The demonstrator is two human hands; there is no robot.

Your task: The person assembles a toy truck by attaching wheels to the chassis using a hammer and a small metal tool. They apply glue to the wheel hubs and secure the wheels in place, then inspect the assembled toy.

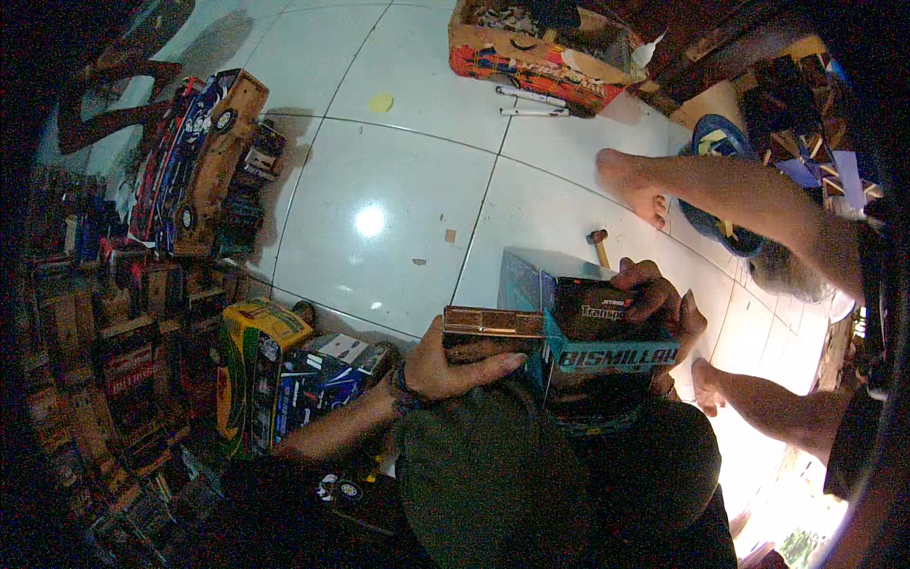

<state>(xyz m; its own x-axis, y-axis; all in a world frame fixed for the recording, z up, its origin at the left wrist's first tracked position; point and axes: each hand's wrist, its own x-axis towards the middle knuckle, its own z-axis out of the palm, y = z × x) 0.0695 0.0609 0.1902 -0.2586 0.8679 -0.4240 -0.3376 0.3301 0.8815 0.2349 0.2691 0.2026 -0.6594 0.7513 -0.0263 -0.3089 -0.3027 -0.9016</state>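
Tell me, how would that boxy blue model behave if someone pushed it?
The boxy blue model looks stiff: its flat sides show no sag under the right hand. Its smooth-looking surface may feel slippery. With flat faces and distinct corners, it would probably slide rather than roll.

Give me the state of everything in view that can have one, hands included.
Left hand: closed on the wooden piece
Wooden piece: held beside the box; contact unclear
Right hand: fingers curled over the box
Blue-and-black box: held
Hammer: on the floor, not held
White markers: lying side by side
Crate: open-topped, contents inside
Blue basin: holding pale pieces
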